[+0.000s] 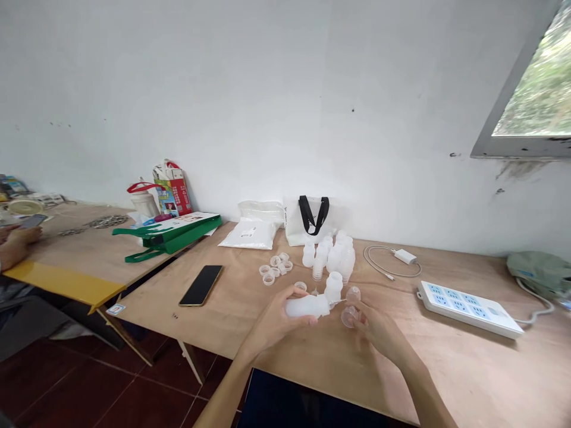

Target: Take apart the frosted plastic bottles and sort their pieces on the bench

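In the head view, the left hand (279,315) closes around a smooth translucent white plastic bottle (306,307), held level at lower centre with its neck toward the right, while the right hand (379,330) pinches a clear plastic cap (349,317) just beside that neck. Bare plywood table (446,368) extends to the lower right as far as the front edge. Upright plastic bottles (332,255) stand directly beyond the hands, with plastic rings (273,268) to their left, a black smartphone (200,285) further left, and a white power strip (468,309) at right
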Available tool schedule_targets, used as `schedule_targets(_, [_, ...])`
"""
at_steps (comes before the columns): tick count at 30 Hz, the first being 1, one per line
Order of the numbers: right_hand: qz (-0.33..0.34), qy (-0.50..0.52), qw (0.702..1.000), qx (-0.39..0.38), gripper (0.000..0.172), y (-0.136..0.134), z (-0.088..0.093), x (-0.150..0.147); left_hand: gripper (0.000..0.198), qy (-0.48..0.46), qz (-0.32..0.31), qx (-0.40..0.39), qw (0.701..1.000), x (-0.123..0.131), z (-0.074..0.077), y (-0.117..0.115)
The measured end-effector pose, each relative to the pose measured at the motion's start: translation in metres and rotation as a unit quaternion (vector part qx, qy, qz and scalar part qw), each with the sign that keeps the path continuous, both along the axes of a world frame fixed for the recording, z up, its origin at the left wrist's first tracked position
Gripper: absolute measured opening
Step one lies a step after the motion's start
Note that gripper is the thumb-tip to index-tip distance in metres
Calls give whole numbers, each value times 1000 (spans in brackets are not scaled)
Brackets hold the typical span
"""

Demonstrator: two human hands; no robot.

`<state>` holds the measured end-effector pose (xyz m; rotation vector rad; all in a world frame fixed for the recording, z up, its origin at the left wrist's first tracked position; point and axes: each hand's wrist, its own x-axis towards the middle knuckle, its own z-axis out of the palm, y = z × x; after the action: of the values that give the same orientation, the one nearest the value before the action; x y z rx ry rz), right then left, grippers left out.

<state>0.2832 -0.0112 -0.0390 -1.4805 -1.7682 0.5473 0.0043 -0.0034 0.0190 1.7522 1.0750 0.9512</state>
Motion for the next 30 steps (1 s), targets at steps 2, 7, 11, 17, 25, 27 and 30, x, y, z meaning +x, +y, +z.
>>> schedule_targets(2, [-8,12,1000,-20,22,0,6,3,48,-1,19,13,1000,-3,2,1])
schedule_targets(7, [-2,173,985,0,43,-8,31,15,50,-4,25,34,999,-14,9,3])
schedule_targets(11, [59,236,970,10,42,-16,38,9,51,10,17,52,998,-13,8,2])
schedule_targets(17, [131,250,959,-35,44,-14,23,-19,52,47,-39,87,994,2,-4,1])
schedule_targets(25, [130,272,951,-70,48,-9,15,-16,46,81,-23,144,986,10,-9,-5])
schedule_targets(27, [123,293,946,-66,48,-9,15,-15,47,66,-17,151,986,15,-12,-5])
schedule_targets(30, [120,325,935,-67,46,-10,16,-16,47,42,-13,157,987,20,-17,-3])
